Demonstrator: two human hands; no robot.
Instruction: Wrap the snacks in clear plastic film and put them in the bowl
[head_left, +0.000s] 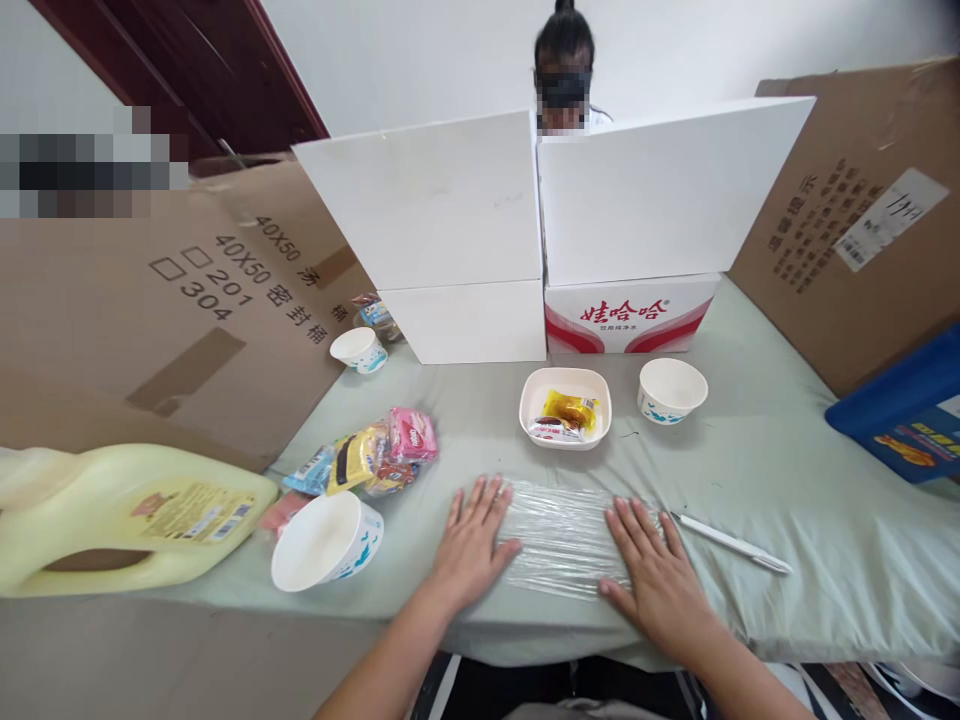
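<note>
A sheet of clear plastic film (pixel 562 540) lies crinkled on the cloth-covered table near its front edge. My left hand (pixel 472 545) rests flat at the film's left side, fingers stretched forward. On its right side lies my right hand (pixel 652 565), palm down with the fingers spread. Just right of that hand is a white pen (pixel 735 543). Beyond the film stands a cream plastic tray (pixel 566 440) with a yellow packet (pixel 571 408) and a white-and-red packet (pixel 556 430) in it. A white paper bowl (pixel 673 388) stands right of the tray.
Several snack packets (pixel 358 462) and a tilted paper bowl (pixel 326 540) lie left, beside a pale yellow jug (pixel 135 515). White panels (pixel 461 200) and a white-and-red carton (pixel 631 318) stand behind, with a person (pixel 564 60) beyond. Cardboard boxes (pixel 172 300) and a blue container (pixel 900 405) flank the table.
</note>
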